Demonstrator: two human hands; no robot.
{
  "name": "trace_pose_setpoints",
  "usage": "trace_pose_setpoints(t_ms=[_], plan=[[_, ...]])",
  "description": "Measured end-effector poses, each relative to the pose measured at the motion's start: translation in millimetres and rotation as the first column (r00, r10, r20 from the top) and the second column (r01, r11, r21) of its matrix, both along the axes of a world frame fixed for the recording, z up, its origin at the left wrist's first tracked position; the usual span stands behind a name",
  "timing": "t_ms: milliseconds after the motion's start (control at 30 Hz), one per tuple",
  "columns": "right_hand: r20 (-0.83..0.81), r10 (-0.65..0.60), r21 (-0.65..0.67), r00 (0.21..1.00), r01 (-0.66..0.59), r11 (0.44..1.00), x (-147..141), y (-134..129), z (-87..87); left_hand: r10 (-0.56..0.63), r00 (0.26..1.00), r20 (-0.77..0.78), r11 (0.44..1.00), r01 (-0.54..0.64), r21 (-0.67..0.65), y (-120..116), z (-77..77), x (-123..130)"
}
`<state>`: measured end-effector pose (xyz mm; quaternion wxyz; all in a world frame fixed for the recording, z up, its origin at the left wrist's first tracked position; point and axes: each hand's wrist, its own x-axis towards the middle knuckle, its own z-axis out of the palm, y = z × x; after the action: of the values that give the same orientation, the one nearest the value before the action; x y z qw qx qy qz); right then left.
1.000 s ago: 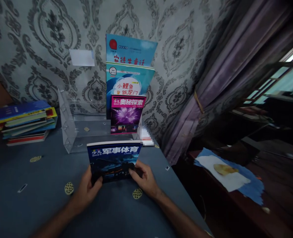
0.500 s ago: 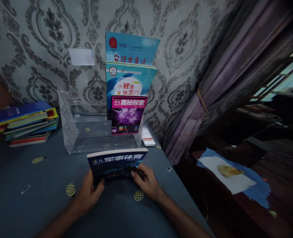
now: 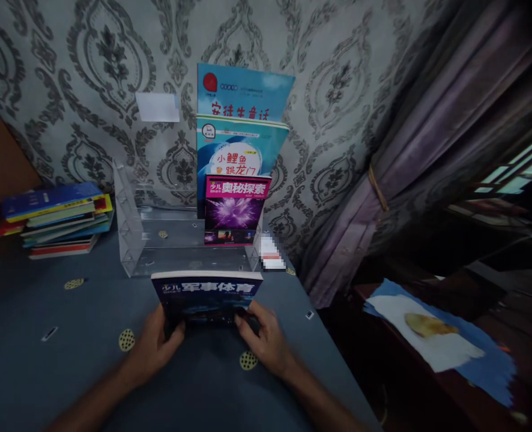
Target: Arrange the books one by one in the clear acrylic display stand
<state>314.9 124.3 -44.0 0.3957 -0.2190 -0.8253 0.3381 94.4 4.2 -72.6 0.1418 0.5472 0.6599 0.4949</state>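
A dark blue book [image 3: 207, 297] with white Chinese lettering is held tilted above the table, its top edge away from me. My left hand [image 3: 160, 342] grips its left side, thumb on the cover. Its right side is in my right hand [image 3: 261, 336], thumb also on the cover; the other fingers are mostly hidden behind. Beyond the book stands a clear stepped rack [image 3: 131, 234]. On the rack's right part, a magenta book [image 3: 236, 210], a light-blue book with a white circle [image 3: 266, 141] and a taller blue book [image 3: 248, 90] stand in rising rows.
To the left lies a pile of books [image 3: 63, 219] on the blue-grey tablecloth [image 3: 90, 384]. A pixelated item [image 3: 271, 252] sits right of the rack. A tied curtain [image 3: 360, 192] hangs at the right, with blue and white sheets [image 3: 441, 342] below. Patterned wallpaper [image 3: 113, 54] backs the table.
The dark blue book and both hands have shifted slightly left, and the book sits more level from side to side. The background has moved a little right in view. Both hands keep their hold.
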Motion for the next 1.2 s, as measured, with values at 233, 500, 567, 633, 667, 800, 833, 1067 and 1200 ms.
trace_pose_setpoints(t_ms=[233,500,567,633,667,800,833,1067,1200], plan=[[0.012,-0.054,-0.03,0.998,0.055,0.998,-1.9,-5.6,-6.8,-0.008,0.996,-0.092,0.999,0.005,-0.033,-4.7,5.8,-5.3],[-0.036,-0.082,-0.042,0.996,0.081,0.996,-5.8,-11.8,-7.7,0.04,0.993,-0.107,0.995,-0.05,-0.091,-8.8,1.3,-8.4],[-0.035,-0.085,-0.042,0.996,0.084,0.996,-5.3,-12.5,-7.7,0.05,0.994,-0.102,0.993,-0.06,-0.103,-9.5,-1.2,-9.2],[-0.024,-0.082,-0.04,0.996,0.081,0.996,-4.4,-13.0,-6.7,0.051,0.994,-0.094,0.993,-0.06,-0.104,-9.0,-1.8,-9.6],[-0.018,-0.08,-0.039,0.997,0.079,0.996,-4.0,-13.0,-6.0,0.047,0.995,-0.091,0.993,-0.056,-0.1,-8.2,-1.1,-9.5],[-0.008,-0.074,-0.029,0.997,0.074,0.997,-4.5,-12.3,-3.8,0.03,0.995,-0.098,0.996,-0.038,-0.078,-4.1,7.2,-6.5],[-0.008,-0.074,-0.027,0.997,0.074,0.997,-5.1,-12.3,-3.7,0.025,0.994,-0.103,0.997,-0.033,-0.072,-3.3,9.8,-5.4],[0.002,-0.109,-0.001,0.994,0.109,0.994,-8.5,-14.4,0.1,0.021,0.982,-0.188,0.996,-0.037,-0.079,0.3,23.8,-5.6],[0.021,-0.084,0.013,0.996,0.084,0.996,-10.4,-11.7,3.3,0.074,0.967,-0.244,0.988,-0.105,-0.114,4.0,29.8,-13.0]])
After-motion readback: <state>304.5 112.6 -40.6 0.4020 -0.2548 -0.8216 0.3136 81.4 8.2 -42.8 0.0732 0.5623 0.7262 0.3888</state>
